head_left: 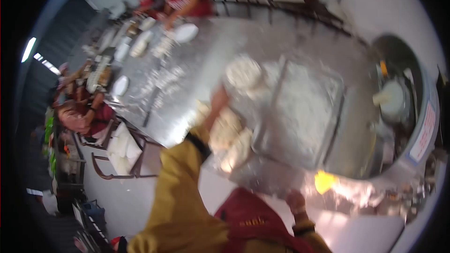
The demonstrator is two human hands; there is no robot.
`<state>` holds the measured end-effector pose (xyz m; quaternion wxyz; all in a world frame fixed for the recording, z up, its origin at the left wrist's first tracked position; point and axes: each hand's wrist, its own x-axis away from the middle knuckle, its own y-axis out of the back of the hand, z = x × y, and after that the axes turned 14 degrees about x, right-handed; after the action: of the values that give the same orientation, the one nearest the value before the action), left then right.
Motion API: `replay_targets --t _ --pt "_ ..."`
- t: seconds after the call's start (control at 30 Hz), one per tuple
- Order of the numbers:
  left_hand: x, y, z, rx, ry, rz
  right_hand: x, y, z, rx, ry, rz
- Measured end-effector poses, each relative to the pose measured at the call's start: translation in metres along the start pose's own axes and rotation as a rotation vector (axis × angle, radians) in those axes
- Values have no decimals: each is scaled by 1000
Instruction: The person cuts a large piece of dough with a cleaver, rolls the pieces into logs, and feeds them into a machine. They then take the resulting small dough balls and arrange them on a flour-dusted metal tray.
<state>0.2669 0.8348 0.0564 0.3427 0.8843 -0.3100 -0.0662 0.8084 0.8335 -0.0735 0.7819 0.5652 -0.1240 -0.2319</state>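
Dough (226,129) lies in soft, cream-coloured lumps by the near edge of the steel desk (225,37), with rounded tops and a bright glare on the lowest lump, close to that edge. To its right, a broad metal tray (273,105) bounds the space with raised walls, its floor dusted white; just above the dough sits a round white mass (243,71), too blurred to name further. Leftward, a shiny stretch of metal gives room between the dough and scattered white pieces (166,78), while a large basin (433,96) closes off the right end. The left hand (218,103) reaches over the dough; blur hides whether its grip is clasping or released. The right hand (295,201) is near the desk's near edge and a yellow piece (324,181); I cannot tell its grip either. Yellow lettering on the red apron (243,206) and reddish writing on the basin's white label (423,133) are too smeared to read surely.
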Motion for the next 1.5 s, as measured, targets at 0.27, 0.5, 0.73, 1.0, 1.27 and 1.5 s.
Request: replay_targets --t 0.27,0.5,0.73,1.0,1.27,1.5 --pt "253 -90 51 -468 -176 22 9 -27 -25 30 -73 437" --pt "249 -111 92 -436 -158 -153 -3 -62 -58 -701 -314 499" --pt "273 -91 111 543 290 89 -54 -46 -12 -1531 -305 906" --pt "413 -36 42 1876 541 506 -106 53 176 -1920 -827 701" --pt "505 27 -31 1811 308 229 -69 138 239 -1830 -499 349" --pt "559 77 -87 1097 -55 83 -32 203 282 -1645 -138 -27"
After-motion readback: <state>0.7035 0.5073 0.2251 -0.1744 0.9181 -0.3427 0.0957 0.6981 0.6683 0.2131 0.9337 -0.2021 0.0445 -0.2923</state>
